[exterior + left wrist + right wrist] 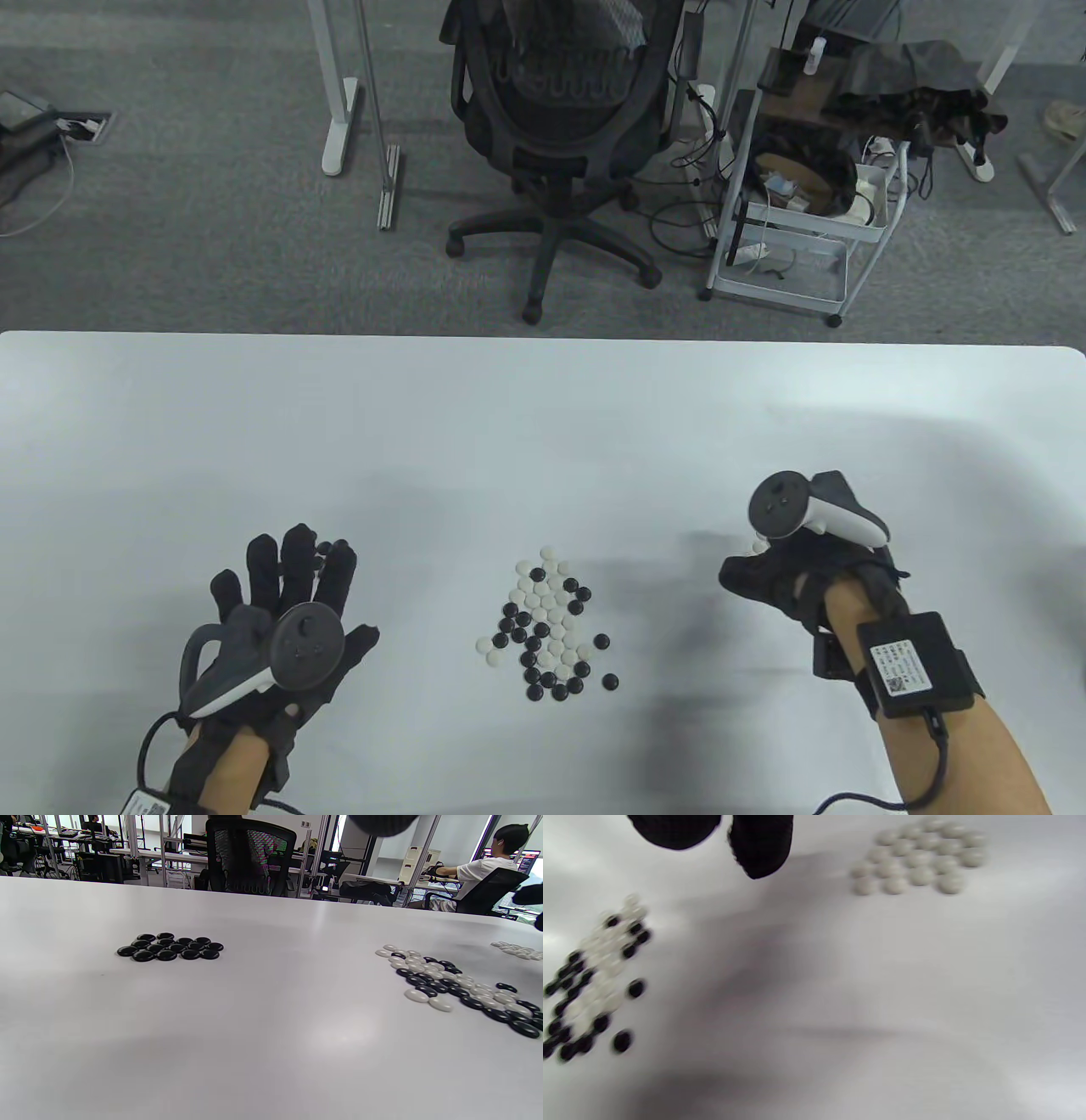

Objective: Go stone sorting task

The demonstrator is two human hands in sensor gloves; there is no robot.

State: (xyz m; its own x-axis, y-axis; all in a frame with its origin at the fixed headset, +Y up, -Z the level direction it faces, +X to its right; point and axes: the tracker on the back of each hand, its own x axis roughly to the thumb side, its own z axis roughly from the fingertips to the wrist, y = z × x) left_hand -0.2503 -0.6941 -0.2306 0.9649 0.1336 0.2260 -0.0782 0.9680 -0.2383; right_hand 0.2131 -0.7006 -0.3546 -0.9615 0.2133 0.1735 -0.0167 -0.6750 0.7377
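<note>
- White table (543, 424) fills the lower half of the table view; behind it a grey floor with a black office chair (556, 136) and a white wire cart (802, 212).
- No bowl or tray shows; the stones lie straight on the table in three groups.
- Mixed pile (547, 624) of black and white stones at the table's middle, between the two hands and well apart from both. Roughly twenty black and about as many white; the stones sit too tightly packed for a firm count.
- Black group (169, 947): thirteen black stones, touching one another, left of the mixed pile. In the table view it is mostly hidden under the left hand's fingers.
- White group (918, 857): about sixteen white stones, blurred, to the right of the mixed pile.
- Left hand (284, 620): fingers spread flat and released, holding nothing, over the black group.
- Right hand (797, 569): fingers curled downward beside the white group; grip cannot be told.
</note>
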